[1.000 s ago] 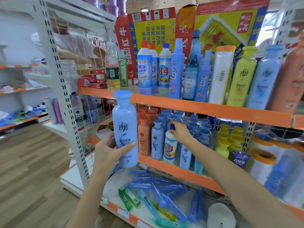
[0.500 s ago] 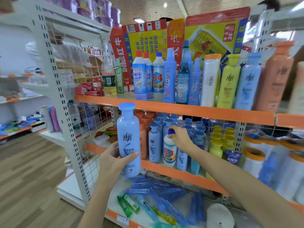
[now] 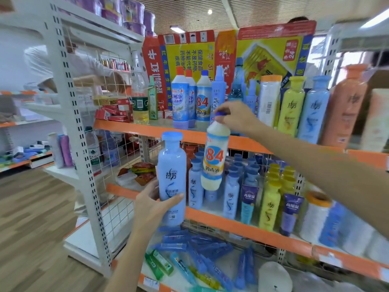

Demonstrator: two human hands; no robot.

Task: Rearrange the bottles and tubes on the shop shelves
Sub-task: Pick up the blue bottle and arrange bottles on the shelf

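Note:
My left hand (image 3: 154,204) grips a tall light-blue shampoo bottle (image 3: 171,180) upright in front of the middle shelf (image 3: 242,226). My right hand (image 3: 236,116) holds a white "84" disinfectant bottle (image 3: 214,160) by its blue cap. That bottle hangs in the air, level with the orange edge of the upper shelf (image 3: 130,126). Small blue, orange and yellow shampoo bottles (image 3: 231,194) stand in rows on the middle shelf. Blue and green tubes (image 3: 202,256) lie loose on the bottom shelf.
The upper shelf carries cleaner bottles (image 3: 189,102), another "84" bottle (image 3: 203,100) and tall yellow, blue and orange shampoo bottles (image 3: 313,108). A white upright post (image 3: 80,144) bounds the shelves on the left. A person in white (image 3: 63,66) stands behind the wire panel.
My right hand has lifted the "84" bottle off the middle shelf up to the height of the upper shelf edge. My left hand still holds the blue shampoo bottle in about the same place.

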